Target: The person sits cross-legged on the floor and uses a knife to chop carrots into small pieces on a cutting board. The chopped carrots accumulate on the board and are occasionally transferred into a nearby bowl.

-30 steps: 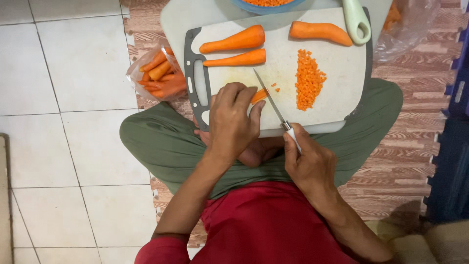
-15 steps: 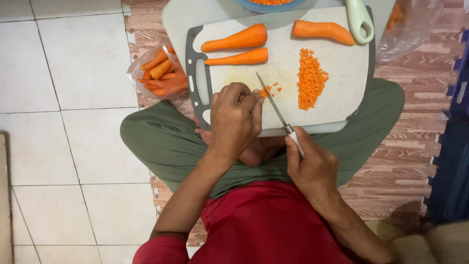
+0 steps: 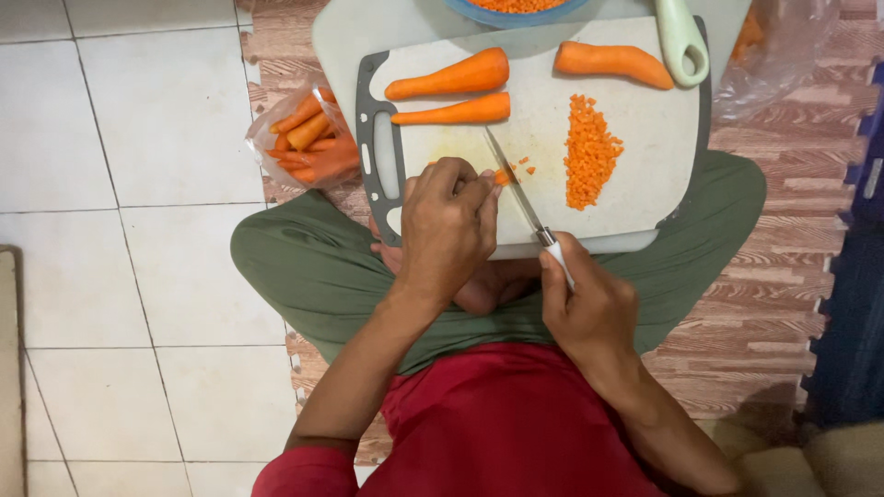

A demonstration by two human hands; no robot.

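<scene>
My left hand (image 3: 448,225) presses a small carrot piece (image 3: 502,176) onto the white cutting board (image 3: 635,212), most of the piece hidden under my fingers. My right hand (image 3: 589,304) grips a white-handled knife (image 3: 516,189) whose blade lies against the piece's right end. A few small orange bits lie beside the blade. A pile of diced carrot (image 3: 589,152) sits to the right on the board. Two peeled carrots (image 3: 449,77) lie at the board's far left and a third carrot (image 3: 612,61) at the far right.
A plastic bag of carrots (image 3: 308,143) lies on the floor left of the board. A pale green peeler handle (image 3: 683,41) rests at the far right corner. A blue bowl (image 3: 516,9) of diced carrot is at the top. Crumpled clear plastic (image 3: 783,51) lies right.
The knife has shifted slightly left along the carrot piece, and a few more small bits lie beside the blade. Both hands stay in nearly the same place.
</scene>
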